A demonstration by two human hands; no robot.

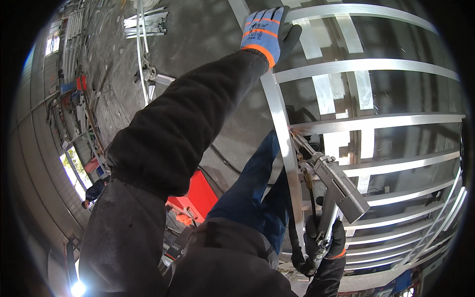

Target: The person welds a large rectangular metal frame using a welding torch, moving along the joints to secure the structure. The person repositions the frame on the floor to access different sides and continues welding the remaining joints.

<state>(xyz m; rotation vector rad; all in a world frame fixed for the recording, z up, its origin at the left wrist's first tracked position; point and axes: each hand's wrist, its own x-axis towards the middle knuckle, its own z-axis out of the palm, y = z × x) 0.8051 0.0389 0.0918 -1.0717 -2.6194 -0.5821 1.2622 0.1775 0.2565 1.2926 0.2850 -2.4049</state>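
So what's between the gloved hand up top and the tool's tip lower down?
In the head view, a bare stretch of the frame's upright metal bar runs from the left hand down to the tool's tip; the right hand holds that tool.

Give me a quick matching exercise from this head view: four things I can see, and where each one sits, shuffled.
Things:
1. left hand
2. right hand
3. welding torch
4. red box

Places:
A. low in the picture, gripping the tool's handle
B. on the floor, beside the blue trouser leg
C. top of the picture, on the metal frame
D. nozzle pointed at a frame joint

Pairs: 1-C, 2-A, 3-D, 4-B
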